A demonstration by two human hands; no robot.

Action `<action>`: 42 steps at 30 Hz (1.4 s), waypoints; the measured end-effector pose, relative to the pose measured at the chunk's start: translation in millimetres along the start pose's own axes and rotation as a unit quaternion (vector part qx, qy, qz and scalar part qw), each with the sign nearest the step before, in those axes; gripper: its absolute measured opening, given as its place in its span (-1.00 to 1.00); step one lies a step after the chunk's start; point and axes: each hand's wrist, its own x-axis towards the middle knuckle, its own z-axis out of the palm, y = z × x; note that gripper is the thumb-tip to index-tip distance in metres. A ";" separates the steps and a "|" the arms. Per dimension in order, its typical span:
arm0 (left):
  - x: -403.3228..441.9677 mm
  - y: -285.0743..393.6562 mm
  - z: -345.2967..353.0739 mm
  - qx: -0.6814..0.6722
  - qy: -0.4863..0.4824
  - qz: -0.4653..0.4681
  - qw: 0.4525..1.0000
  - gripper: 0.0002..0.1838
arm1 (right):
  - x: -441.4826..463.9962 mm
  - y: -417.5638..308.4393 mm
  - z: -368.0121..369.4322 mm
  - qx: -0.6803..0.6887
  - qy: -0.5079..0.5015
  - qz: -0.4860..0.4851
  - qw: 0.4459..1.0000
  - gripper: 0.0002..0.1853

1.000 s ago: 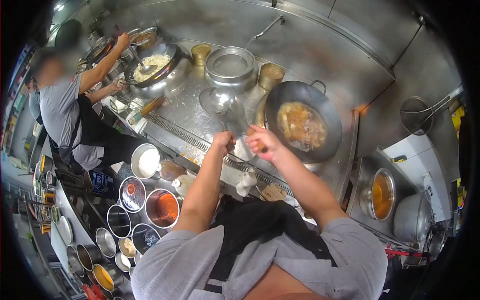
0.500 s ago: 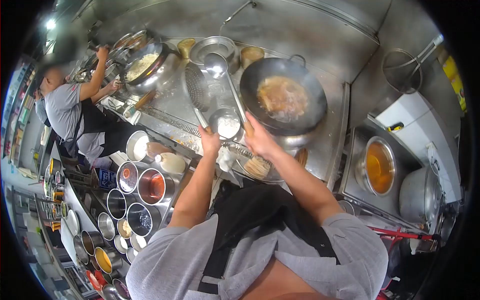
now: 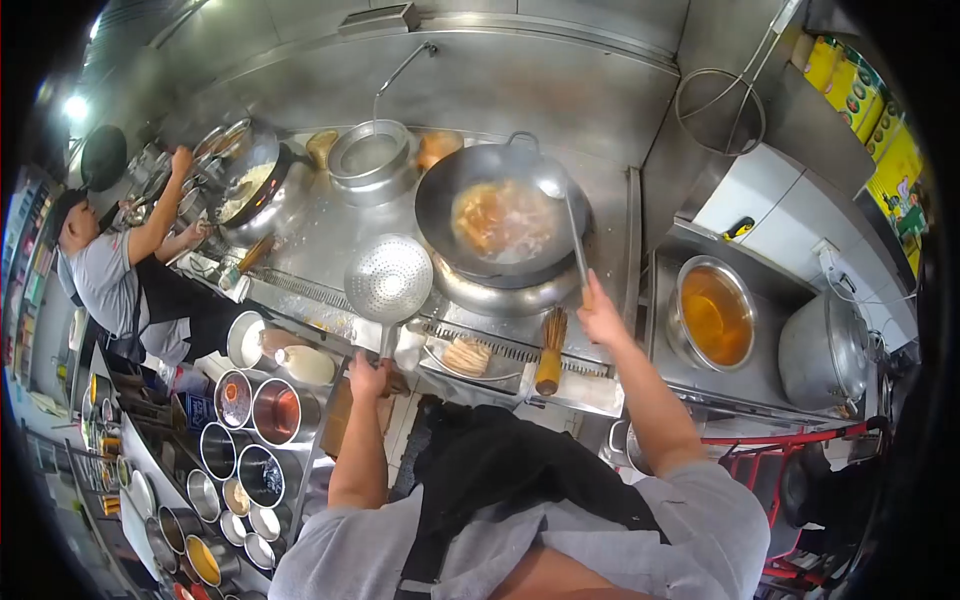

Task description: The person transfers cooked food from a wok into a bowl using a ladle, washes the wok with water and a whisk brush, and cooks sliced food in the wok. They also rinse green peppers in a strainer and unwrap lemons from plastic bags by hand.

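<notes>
My left hand [image 3: 369, 377] is closed around the handle of a perforated skimmer [image 3: 389, 278], its round head lying over the front of the stove, left of the wok. My right hand [image 3: 603, 312] grips a long-handled ladle [image 3: 577, 235]. The ladle's bowl is at the far right inside of the black wok [image 3: 434, 215], beside the food. Brownish food in liquid [image 3: 500, 222] spreads over the wok's bottom. A bamboo brush [image 3: 549, 352] lies at the stove's front edge, near my right hand.
Left, a co-worker [image 3: 110, 265] stands at another wok [image 3: 280, 190]. Metal containers of ingredients [image 3: 277, 410] crowd the lower left. A pot with a strainer [image 3: 370, 165] stands behind the skimmer. Right are a bowl of orange liquid [image 3: 712, 313] and a large lidded pot [image 3: 825, 350].
The ladle's bowl has moved right, from beside the wok to inside it. The skimmer has come down toward me, with my hands now farther apart. The whole view has shifted.
</notes>
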 end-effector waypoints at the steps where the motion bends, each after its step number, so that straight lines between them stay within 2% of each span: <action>1: -0.3 2.9 1.7 0.161 0.112 0.109 0.974 -0.48 | 30.3 37.8 11.5 -0.111 0.072 -0.209 0.969 0.01; 2: -0.5 5.9 2.2 0.313 0.220 0.214 0.899 -0.40 | 61.1 76.5 22.5 -0.241 0.202 -0.382 0.869 0.00; 3: -10.7 21.3 7.6 0.277 0.190 0.205 0.919 -0.45 | 60.3 76.6 42.2 -0.231 0.188 -0.331 0.895 0.01; 4: -10.0 17.7 10.5 0.290 0.169 0.262 0.905 -0.50 | 49.6 62.4 61.5 -0.139 0.121 -0.229 0.956 0.01; 5: -21.4 24.1 14.4 0.287 0.138 0.284 0.904 -0.51 | 36.6 44.5 81.2 -0.049 0.076 -0.112 0.990 0.01; 6: -33.7 31.9 20.8 0.281 0.107 0.307 0.903 -0.52 | 5.3 1.5 95.3 0.126 -0.024 0.061 0.990 0.02; 7: -37.2 23.6 27.7 0.274 0.098 0.315 0.904 -0.52 | -11.0 -17.7 111.0 0.187 -0.035 0.069 0.979 0.03; 8: -42.4 18.0 31.1 0.255 0.059 0.325 0.909 -0.55 | -16.8 -22.2 116.5 0.187 -0.032 0.069 0.979 0.03; 9: -48.3 13.9 34.0 0.266 0.033 0.329 0.906 -0.57 | -20.7 -25.6 121.6 0.375 -0.077 0.085 0.920 0.01; 10: -52.5 10.4 34.4 0.279 0.005 0.333 0.901 -0.60 | -23.5 -28.6 127.5 0.550 -0.118 0.096 0.821 -0.01; 11: -53.1 11.4 32.3 0.185 -0.095 0.248 0.946 -0.61 | -22.2 -30.8 122.9 0.618 -0.113 0.127 0.768 -0.13; 12: -51.8 16.1 29.6 0.088 -0.194 0.154 0.965 -0.63 | -10.3 -13.9 118.2 0.731 -0.195 0.150 0.637 -0.26; 14: -74.7 71.6 17.3 0.005 -0.310 0.142 0.940 -0.66 | -21.7 -21.4 115.9 0.747 -0.240 0.165 0.597 -0.34; 15: -93.7 109.2 6.8 -0.037 -0.358 0.144 0.922 -0.66 | -36.6 -32.3 123.1 0.697 -0.220 0.097 0.676 -0.30; 16: -109.1 140.9 -5.0 -0.083 -0.394 0.171 0.899 -0.65 | -47.3 -36.0 129.7 0.699 -0.215 0.098 0.675 -0.30; 17: -124.0 171.8 -18.3 -0.130 -0.428 0.196 0.873 -0.65 | -56.3 -37.6 135.3 0.630 -0.192 0.079 0.748 -0.24; 19: -158.5 229.8 -45.5 -0.220 -0.489 0.332 0.776 -0.66 | -76.9 -58.0 145.2 0.477 -0.133 0.065 0.866 -0.07; 20: -169.2 255.8 -59.2 -0.205 -0.501 0.445 0.713 -0.67 | -83.7 -63.8 150.6 0.478 -0.125 0.075 0.866 -0.07; 21: -191.2 286.4 -80.7 -0.161 -0.504 0.472 0.705 -0.66 | -88.2 -67.3 154.8 0.392 -0.094 0.047 0.914 -0.06; 23: -218.4 327.5 -112.2 -0.091 -0.556 0.528 0.635 -0.69 | -84.2 -63.3 159.0 0.220 -0.039 -0.005 0.975 -0.06; 24: -226.1 337.7 -120.6 -0.059 -0.562 0.568 0.599 -0.70 | -81.2 -55.8 159.8 0.139 -0.014 -0.026 0.990 -0.07; 25: -232.3 345.5 -126.4 -0.031 -0.568 0.597 0.566 -0.71 | -86.0 -55.7 162.2 0.142 -0.005 -0.004 0.990 -0.07; 27: -238.4 354.8 -129.0 0.004 -0.580 0.637 0.508 -0.72 | -101.1 -65.7 170.7 0.066 0.068 -0.066 0.993 -0.08; 30: -238.9 356.1 -126.8 0.023 -0.574 0.672 0.467 -0.71 | -118.3 -69.3 185.3 0.110 0.121 -0.070 0.984 -0.06; 31: -237.5 354.9 -125.0 0.026 -0.567 0.679 0.465 -0.70 | -109.0 -41.6 187.5 0.121 0.130 -0.125 0.976 -0.05; 32: -236.4 353.2 -123.4 0.027 -0.558 0.683 0.470 -0.69 | -109.7 -33.8 187.2 0.122 0.129 -0.128 0.976 -0.05; 34: -228.3 344.9 -116.9 0.025 -0.533 0.681 0.502 -0.67 | -108.6 -25.7 179.4 0.190 0.139 -0.019 0.972 -0.07; 36: -206.5 319.0 -104.2 0.020 -0.484 0.643 0.593 -0.63 | -97.0 -15.8 150.0 0.187 0.147 -0.018 0.971 -0.02; 39: -157.4 236.5 -86.2 0.048 -0.385 0.483 0.785 -0.55 | -85.5 -5.4 118.4 0.070 0.165 0.058 0.982 -0.10; 40: -143.4 206.7 -85.7 0.078 -0.340 0.413 0.841 -0.52 | -80.3 -5.2 109.9 0.073 0.163 0.047 0.983 -0.10; 42: -107.0 129.3 -94.2 0.150 -0.302 0.295 0.894 -0.52 | -68.4 -0.7 95.7 0.018 0.160 0.079 0.984 -0.10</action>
